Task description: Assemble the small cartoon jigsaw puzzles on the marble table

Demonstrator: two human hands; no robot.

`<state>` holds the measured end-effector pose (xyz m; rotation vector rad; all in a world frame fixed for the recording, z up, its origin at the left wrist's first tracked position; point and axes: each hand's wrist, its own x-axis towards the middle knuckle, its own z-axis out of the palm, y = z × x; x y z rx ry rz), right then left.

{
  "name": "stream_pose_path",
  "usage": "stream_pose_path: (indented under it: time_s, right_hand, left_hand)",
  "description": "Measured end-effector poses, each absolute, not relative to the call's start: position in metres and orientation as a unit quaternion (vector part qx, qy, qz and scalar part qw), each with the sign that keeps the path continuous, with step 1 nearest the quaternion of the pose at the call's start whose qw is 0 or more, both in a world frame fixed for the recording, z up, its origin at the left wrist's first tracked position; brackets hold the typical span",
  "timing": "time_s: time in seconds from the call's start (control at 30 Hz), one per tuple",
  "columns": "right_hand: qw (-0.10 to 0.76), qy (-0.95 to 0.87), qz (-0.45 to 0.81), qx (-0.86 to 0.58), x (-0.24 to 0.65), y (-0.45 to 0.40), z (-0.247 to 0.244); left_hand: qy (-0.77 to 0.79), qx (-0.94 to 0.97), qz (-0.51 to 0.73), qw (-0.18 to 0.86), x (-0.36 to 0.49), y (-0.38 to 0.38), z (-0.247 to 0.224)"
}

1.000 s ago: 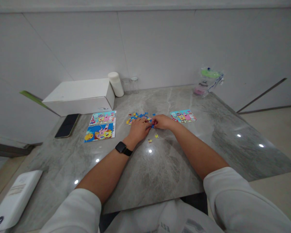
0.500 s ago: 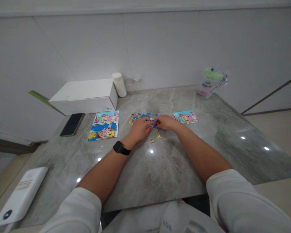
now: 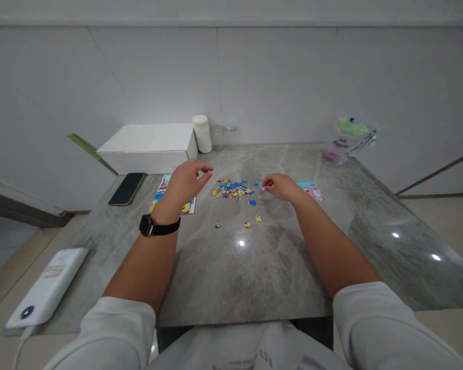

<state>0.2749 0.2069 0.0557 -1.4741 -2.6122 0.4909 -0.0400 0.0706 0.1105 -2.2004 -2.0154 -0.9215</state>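
Observation:
A pile of small colourful puzzle pieces [image 3: 233, 189] lies on the grey marbled table [image 3: 231, 277]. My left hand [image 3: 189, 181], thumb and fingers apart with nothing between them, is raised over the picture cards [image 3: 164, 183] left of the pile. To the right of the pile, my right hand [image 3: 280, 186] pinches a small puzzle piece [image 3: 262, 189]. A blue piece or joined pieces [image 3: 252, 203] lie just below the pile. Nearer me are single pieces, among them a blue and yellow one [image 3: 218, 225] and a yellow one [image 3: 258, 219]. Another picture card [image 3: 312, 190] is partly behind my right wrist.
At the back left stand a white box [image 3: 150, 149], a white bottle [image 3: 202, 134] and clear glasses [image 3: 230, 136]. A phone [image 3: 127, 189] lies left, a white device with a cable [image 3: 48, 287] nearer. A plastic bag [image 3: 349, 139] sits back right.
My hands have moved apart from over the pile, the left one to the left and the right one to the right. The blue and yellow piece now shows at the front left. The view has shifted slightly.

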Motion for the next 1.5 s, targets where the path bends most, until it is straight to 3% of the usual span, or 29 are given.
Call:
stream_pose_path:
  time_s: [0.3, 0.47, 0.9, 1.03, 1.27, 1.5]
  right_hand:
    - [0.119, -0.857, 0.114, -0.487, 0.270, 0.207, 0.040]
    - [0.117, -0.900, 0.113, -0.405, 0.247, 0.190, 0.019]
    - [0.145, -0.882, 0.087, -0.440, 0.220, 0.179, 0.000]
    - [0.224, -0.857, 0.163, -0.435, 0.221, 0.185, -0.004]
    - [0.358, -0.695, 0.492, -0.385, 0.215, 0.186, -0.005]
    - [0.388, -0.652, 0.549, -0.351, 0.210, 0.174, 0.002]
  left_hand:
    - [-0.666, -0.709, -0.233, 0.006, -0.058, 0.079, 0.094]
    - [-0.644, -0.741, -0.192, -0.016, -0.047, 0.081, 0.082]
    - [-0.641, -0.754, -0.140, -0.030, -0.023, 0.086, 0.072]
    - [-0.636, -0.755, -0.155, -0.027, -0.024, 0.087, 0.070]
    - [-0.606, -0.752, -0.249, -0.081, -0.016, 0.090, 0.072]
    - [-0.594, -0.741, -0.274, -0.149, 0.000, 0.092, 0.068]
